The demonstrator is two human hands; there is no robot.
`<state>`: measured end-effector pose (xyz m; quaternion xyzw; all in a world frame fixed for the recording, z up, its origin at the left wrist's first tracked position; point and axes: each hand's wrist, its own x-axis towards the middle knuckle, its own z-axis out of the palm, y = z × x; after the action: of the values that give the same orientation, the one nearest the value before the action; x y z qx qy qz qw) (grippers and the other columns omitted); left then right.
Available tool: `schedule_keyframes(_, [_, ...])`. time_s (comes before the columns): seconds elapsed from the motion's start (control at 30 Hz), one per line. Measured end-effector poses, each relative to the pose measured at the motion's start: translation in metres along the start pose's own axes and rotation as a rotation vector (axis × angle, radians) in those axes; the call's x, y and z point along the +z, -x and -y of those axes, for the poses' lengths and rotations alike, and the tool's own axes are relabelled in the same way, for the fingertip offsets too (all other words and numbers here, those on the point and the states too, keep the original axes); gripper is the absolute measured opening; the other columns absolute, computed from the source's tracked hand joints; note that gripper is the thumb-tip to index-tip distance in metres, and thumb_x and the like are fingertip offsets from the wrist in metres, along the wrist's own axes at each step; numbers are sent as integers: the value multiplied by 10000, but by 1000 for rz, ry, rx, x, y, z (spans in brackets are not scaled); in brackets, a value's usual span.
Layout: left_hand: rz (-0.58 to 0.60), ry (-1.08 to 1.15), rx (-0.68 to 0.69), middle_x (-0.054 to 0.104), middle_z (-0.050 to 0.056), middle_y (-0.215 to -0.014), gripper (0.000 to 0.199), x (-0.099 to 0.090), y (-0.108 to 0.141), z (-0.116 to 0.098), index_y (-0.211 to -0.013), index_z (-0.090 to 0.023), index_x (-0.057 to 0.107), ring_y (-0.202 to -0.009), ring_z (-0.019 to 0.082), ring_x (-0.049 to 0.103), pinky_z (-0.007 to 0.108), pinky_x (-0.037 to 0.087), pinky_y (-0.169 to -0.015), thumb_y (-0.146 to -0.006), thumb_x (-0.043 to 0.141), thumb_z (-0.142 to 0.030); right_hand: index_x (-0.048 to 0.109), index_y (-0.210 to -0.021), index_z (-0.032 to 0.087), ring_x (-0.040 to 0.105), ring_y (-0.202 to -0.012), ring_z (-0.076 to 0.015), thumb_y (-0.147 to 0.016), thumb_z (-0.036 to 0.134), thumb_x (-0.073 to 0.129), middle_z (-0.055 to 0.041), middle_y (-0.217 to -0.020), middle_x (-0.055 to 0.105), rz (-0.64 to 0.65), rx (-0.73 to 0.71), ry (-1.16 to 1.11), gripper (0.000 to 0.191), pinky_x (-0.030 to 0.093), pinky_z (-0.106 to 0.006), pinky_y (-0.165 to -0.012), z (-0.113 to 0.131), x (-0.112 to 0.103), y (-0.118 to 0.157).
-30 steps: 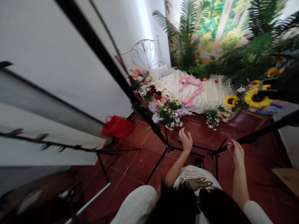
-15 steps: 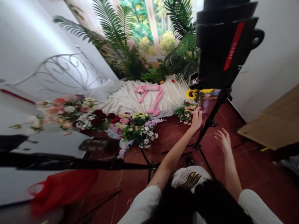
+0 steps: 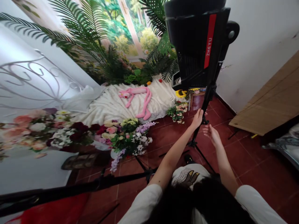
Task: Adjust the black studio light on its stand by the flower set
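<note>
A black light stand (image 3: 206,102) rises in front of me, bearing a large black studio light (image 3: 193,46) with a red ZHEYU label. My left hand (image 3: 198,118) is at the stand's pole, its fingers wrapped round it and partly hidden behind. Just right of the pole, near a small black clamp knob (image 3: 205,121), my right hand (image 3: 212,134) is open with its fingers apart, holding nothing.
A pink plush toy (image 3: 141,90) lies on white fabric (image 3: 105,101). Flower arrangements (image 3: 130,135) stand at the front left. A black boom pole (image 3: 93,185) crosses the lower left above red fabric (image 3: 58,208). A brown board (image 3: 266,102) leans at the right.
My left hand has closed round the pole, and my right hand has come left, nearer to it. The view has turned, so the light and scenery appear further left.
</note>
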<state>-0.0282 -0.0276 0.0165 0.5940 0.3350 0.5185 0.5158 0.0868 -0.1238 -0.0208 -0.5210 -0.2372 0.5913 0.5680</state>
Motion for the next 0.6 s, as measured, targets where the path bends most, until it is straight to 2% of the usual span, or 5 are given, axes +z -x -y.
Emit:
schedule_keyframes(0.17, [37,10,-42,666,48,-907,613,-3,-1,-3,-1065,-169,607,-749,114,588,259,490,-753,-903,338,-696,642,-827,193,671,-581,-102,-963,442,486,-30,-721,731,171,299,-305,324,547,-189,-550,13,23,-9])
schedule_keyframes(0.27, [31,21,-36,648,43,-872,610,-3,-1,-2,-1027,-170,609,-736,117,571,265,487,-744,-887,363,-710,608,-768,211,648,-572,-84,-945,313,513,15,-679,698,343,389,-556,226,538,-169,-533,16,28,-12])
schedule_keyframes(0.37, [6,18,-24,635,49,-851,627,-2,-2,-2,-958,-166,603,-745,126,568,275,491,-754,-867,364,-738,563,-691,222,613,-553,-51,-887,152,554,70,-599,631,503,403,-798,208,523,-122,-547,16,27,-13])
schedule_keyframes(0.43, [1,6,-32,633,53,-846,643,-1,-2,-1,-944,-164,591,-741,127,569,274,496,-747,-861,347,-752,556,-680,220,589,-537,-32,-863,91,556,87,-588,616,562,397,-903,224,507,-94,-548,16,25,-13])
schedule_keyframes(0.6, [-4,16,-10,618,38,-821,658,0,-4,3,-937,-164,570,-692,116,552,273,497,-718,-844,341,-773,626,-767,215,568,-559,-29,-854,81,577,79,-675,668,595,318,-877,167,487,-78,-528,20,22,-13])
